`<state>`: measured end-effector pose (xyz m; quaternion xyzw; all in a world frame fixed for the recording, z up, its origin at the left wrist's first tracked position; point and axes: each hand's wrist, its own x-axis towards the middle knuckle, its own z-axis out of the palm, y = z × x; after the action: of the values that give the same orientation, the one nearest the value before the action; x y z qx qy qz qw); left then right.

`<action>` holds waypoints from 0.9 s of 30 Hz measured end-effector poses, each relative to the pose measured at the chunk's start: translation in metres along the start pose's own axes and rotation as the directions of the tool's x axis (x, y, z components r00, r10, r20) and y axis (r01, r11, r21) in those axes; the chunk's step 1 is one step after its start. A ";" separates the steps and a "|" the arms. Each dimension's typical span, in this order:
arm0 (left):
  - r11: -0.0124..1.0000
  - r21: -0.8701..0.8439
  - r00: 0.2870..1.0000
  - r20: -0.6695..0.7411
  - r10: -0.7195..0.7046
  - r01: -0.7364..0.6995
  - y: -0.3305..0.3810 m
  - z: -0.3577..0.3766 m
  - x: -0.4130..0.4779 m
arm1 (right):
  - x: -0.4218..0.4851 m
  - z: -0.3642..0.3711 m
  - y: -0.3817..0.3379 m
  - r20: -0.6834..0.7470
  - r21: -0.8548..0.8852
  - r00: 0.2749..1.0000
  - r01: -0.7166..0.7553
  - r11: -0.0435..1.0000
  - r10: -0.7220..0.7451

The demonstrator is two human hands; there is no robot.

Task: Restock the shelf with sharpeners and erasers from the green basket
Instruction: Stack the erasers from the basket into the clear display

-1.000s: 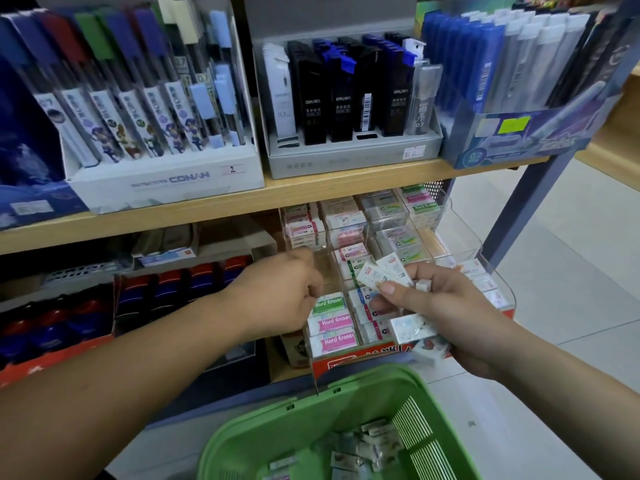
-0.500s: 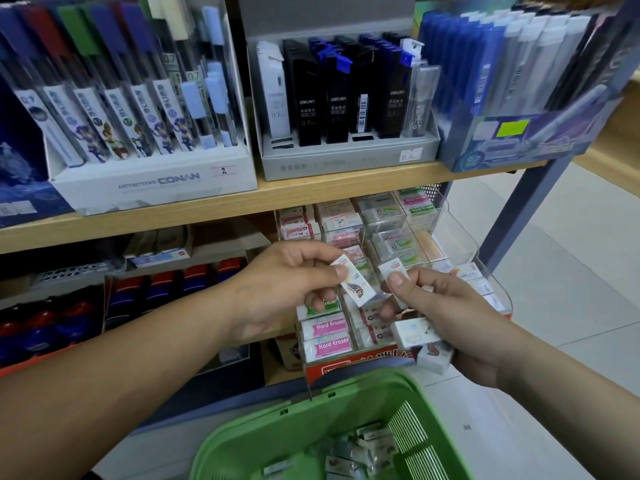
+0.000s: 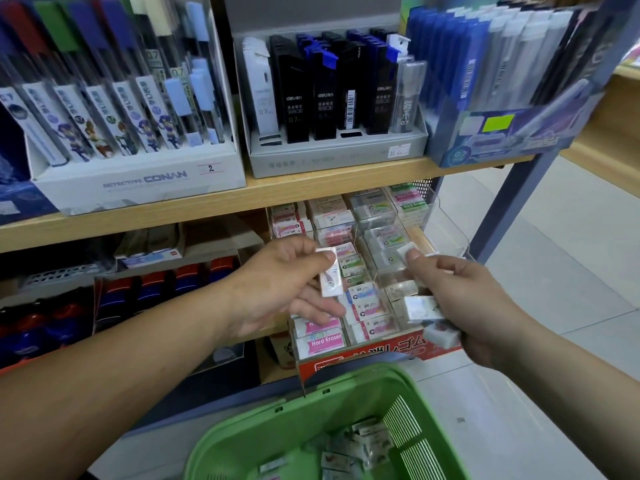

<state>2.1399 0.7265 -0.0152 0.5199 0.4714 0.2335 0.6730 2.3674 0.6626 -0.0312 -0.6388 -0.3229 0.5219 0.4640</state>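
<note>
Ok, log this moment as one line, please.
phase: restocking | left hand: pinches one wrapped eraser over eraser display | right hand: holds several erasers | green basket: more packets inside

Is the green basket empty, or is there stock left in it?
Not empty: the green basket holds a loose pile of small wrapped packs on its floor.

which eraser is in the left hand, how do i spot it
Below the wooden shelf sits the red-fronted eraser rack. Before its left side, the left hand pinches one eraser. It stands upright, white-wrapped, unlike the flat rows behind.
</note>
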 end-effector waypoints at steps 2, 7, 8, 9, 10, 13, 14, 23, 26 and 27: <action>0.995 0.090 0.999 -0.020 0.039 -0.037 -0.001 0.006 0.003 | 0.002 -0.015 -0.004 -0.133 -0.100 0.987 0.078 0.992 -0.091; 0.918 0.369 0.988 0.007 0.154 -0.145 0.003 0.040 0.020 | 0.001 -0.059 -0.004 -0.319 -0.258 0.924 0.129 0.958 -0.210; 0.905 0.395 0.986 0.006 0.168 -0.157 0.006 0.049 0.024 | 0.002 -0.068 -0.001 -0.350 -0.272 0.913 0.114 0.955 -0.209; 0.894 0.417 0.983 0.004 0.181 -0.166 0.009 0.057 0.028 | 0.003 -0.075 0.002 -0.380 -0.280 0.901 0.104 0.954 -0.210; 0.884 0.436 0.982 -0.001 0.190 -0.170 0.012 0.065 0.033 | 0.004 -0.081 0.005 -0.404 -0.282 0.889 0.101 0.954 -0.214; 0.852 0.491 0.973 -0.036 0.227 -0.180 0.021 0.084 0.052 | 0.007 -0.091 0.014 -0.423 -0.223 0.881 0.127 0.967 -0.213; 0.843 0.504 0.967 -0.056 0.250 -0.189 0.024 0.088 0.060 | 0.008 -0.092 0.016 -0.411 -0.187 0.890 0.127 0.974 -0.195; 0.616 0.770 0.920 -0.104 0.377 -0.165 0.042 0.103 0.149 | 0.014 -0.083 0.012 -0.335 -0.060 0.929 0.145 0.988 -0.157; 0.529 0.838 0.942 -0.055 0.332 -0.138 0.043 0.109 0.166 | 0.014 -0.081 0.012 -0.318 -0.036 0.939 0.124 0.992 -0.129; 0.499 0.856 0.940 -0.052 0.337 -0.132 0.043 0.111 0.170 | 0.014 -0.081 0.013 -0.314 -0.028 0.942 0.121 0.992 -0.123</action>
<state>2.3203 0.8248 -0.0403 0.8101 0.5183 0.1208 0.2459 2.4485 0.6502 -0.0464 -0.6945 -0.2858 0.3824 0.5383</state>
